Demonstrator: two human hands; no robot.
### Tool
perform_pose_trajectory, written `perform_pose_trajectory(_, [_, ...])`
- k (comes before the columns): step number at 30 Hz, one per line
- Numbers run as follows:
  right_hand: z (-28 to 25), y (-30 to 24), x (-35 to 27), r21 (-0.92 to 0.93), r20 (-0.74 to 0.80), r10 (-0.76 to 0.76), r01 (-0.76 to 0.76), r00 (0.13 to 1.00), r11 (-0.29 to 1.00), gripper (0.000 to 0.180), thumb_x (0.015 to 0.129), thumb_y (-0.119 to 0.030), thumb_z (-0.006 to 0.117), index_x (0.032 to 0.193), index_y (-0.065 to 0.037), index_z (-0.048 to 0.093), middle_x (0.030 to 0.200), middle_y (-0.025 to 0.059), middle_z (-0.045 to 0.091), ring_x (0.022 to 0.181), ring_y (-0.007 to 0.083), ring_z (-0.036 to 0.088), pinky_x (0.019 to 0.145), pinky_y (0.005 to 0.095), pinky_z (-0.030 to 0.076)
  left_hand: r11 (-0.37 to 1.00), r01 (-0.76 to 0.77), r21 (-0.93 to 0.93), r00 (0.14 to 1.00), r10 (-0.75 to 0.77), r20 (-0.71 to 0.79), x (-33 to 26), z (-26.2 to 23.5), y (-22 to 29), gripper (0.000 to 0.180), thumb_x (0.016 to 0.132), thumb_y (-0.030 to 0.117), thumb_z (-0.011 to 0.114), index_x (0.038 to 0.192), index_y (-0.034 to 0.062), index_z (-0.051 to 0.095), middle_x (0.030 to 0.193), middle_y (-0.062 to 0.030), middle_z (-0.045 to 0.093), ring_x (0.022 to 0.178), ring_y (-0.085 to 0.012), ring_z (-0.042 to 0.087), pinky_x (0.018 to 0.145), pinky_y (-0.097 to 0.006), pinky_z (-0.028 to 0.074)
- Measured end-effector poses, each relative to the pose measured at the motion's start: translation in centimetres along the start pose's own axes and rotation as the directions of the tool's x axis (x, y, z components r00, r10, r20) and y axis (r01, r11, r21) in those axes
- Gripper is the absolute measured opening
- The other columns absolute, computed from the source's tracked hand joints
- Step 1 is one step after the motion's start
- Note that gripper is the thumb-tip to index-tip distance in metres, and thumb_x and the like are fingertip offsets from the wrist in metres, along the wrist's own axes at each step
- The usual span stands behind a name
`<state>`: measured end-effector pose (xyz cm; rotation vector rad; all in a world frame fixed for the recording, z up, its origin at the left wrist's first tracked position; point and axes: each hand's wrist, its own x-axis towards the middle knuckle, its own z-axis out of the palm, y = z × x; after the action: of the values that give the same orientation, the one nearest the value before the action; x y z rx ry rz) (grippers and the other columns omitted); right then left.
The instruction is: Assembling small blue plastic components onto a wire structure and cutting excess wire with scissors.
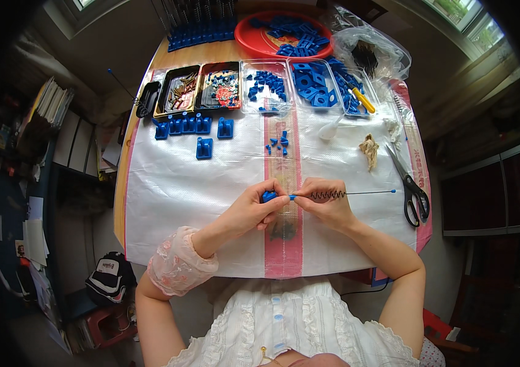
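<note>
In the head view, near the middle of the frame, we see the left hand (pixel 252 211) with its fingers curled tight around a small blue plastic piece (pixel 269 196), pinched between thumb and fingertips. Just to its right, the right hand (pixel 326 205) is closed in a pinch on a thin metal rod (pixel 357 193) that carries a dark coiled spring (pixel 328 195) and ends in a small blue tip at its far right. The rod lies level, its left end meeting the blue piece between the two hands.

Both hands hover over a white woven sheet (pixel 180 196) with a red stripe, spread across a wooden table (pixel 168 55). At the right of the frame lie black-handled scissors (pixel 411 186). Along the upper part sit clear trays (pixel 266 85) with blue parts and dark trays (pixel 199 88) with small hardware. A red round bowl (pixel 254 40) with blue pieces stands at the top centre. Several blue blocks (pixel 189 125) rest upper left of the hands.
</note>
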<state>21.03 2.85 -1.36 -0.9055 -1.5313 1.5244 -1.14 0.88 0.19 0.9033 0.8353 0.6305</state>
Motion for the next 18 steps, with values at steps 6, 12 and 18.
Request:
perform_pose_trajectory(6, [-0.17, 0.26, -0.07, 0.002, -0.003, 0.012, -0.012, 1.000, 1.000, 0.007, 0.084, 0.004, 0.072, 0.090, 0.004, 0.073, 0.084, 0.0032, 0.068, 0.073, 0.0042, 0.059, 0.061, 0.0188, 0.045, 1.000, 0.013, 0.003, 1.000, -0.013, 0.019, 0.03, -0.06, 0.07, 0.015, 0.101, 0.023, 0.059, 0.097, 0.0097, 0.052, 0.064, 0.0063, 0.043, 0.050, -0.0013, 0.037, 0.040, -0.017, 0.028])
perform_pose_trajectory(12, [-0.18, 0.29, -0.08, -0.027, 0.003, -0.010, 0.011, 1.000, 1.000, 0.007, 0.083, 0.004, 0.072, 0.090, 0.003, 0.073, 0.083, 0.0035, 0.068, 0.072, 0.0045, 0.060, 0.060, 0.0190, 0.046, 1.000, 0.013, -0.007, 1.000, -0.013, 0.025, -0.02, -0.04, 0.15, 0.017, 0.100, 0.024, 0.060, 0.096, 0.0098, 0.052, 0.064, 0.0063, 0.042, 0.049, -0.0017, 0.037, 0.041, -0.019, 0.028])
perform_pose_trajectory(18, [-0.21, 0.31, -0.13, -0.030, 0.006, -0.009, 0.009, 1.000, 1.000, 0.006, 0.083, 0.004, 0.072, 0.090, 0.004, 0.073, 0.084, 0.0036, 0.068, 0.073, 0.0045, 0.060, 0.061, 0.0187, 0.046, 1.000, 0.007, -0.008, 1.000, -0.007, 0.020, 0.08, -0.10, 0.04, 0.020, 0.099, 0.026, 0.061, 0.094, 0.0092, 0.052, 0.061, 0.0054, 0.043, 0.047, -0.0031, 0.039, 0.042, -0.020, 0.028])
